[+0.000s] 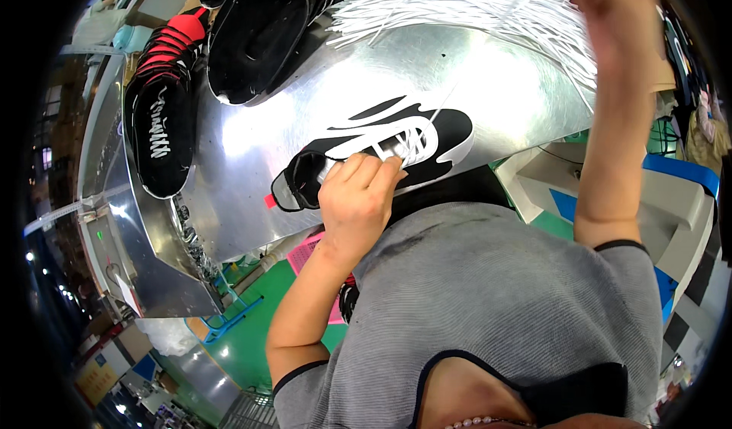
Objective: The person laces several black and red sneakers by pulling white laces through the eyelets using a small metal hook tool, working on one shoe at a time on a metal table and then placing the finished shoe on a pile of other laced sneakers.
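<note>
A black-and-white sneaker lies on its side on the metal table, with its toe to the right and its heel to the left. White lace crosses its front eyelets, and a thin strand rises from there toward the upper right. My left hand is closed on the near edge of the sneaker's opening, fingers bent over the lacing; what the fingertips pinch is partly hidden. High at the right edge, my right hand is raised and smeared by motion. Its fingers are not readable, nor is whatever it may hold.
A big bundle of white shoelaces spreads across the back of the metal table. Black shoe uppers with red straps stand at the back left, and another black insole-like piece lies beside them. A pink basket sits below the table edge.
</note>
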The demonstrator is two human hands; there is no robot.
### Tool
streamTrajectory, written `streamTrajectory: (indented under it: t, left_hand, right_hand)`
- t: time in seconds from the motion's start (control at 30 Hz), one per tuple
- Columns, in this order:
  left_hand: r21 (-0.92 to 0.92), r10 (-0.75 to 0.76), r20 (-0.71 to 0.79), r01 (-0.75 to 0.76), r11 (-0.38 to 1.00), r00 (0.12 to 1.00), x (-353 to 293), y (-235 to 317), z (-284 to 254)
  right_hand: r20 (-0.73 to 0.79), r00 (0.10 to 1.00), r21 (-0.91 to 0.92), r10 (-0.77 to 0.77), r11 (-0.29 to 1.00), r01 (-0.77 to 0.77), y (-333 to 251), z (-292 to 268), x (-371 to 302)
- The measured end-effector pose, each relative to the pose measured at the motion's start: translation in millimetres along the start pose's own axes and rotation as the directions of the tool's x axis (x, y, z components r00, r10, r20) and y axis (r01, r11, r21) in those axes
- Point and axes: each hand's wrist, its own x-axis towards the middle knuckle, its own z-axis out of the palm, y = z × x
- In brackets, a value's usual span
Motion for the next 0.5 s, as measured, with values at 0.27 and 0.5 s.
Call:
streamTrajectory:
  t: [0.27,0.5]
  left_hand:
    - [-0.195,-0.505,0.225,0.546,0.815,0.833,-0.1,2.4,-27.6]
    - [-0.067,-0.643,0.071,0.647,0.76,0.762,5.7,-4.6,-6.3]
  right_hand:
    - [0.266,0.708,-0.125,0.654,0.752,-0.647,93.4,61.4,-88.5]
    - [0.238,0.738,-0.231,0.631,0.775,-0.588,125.8,75.4,-68.3]
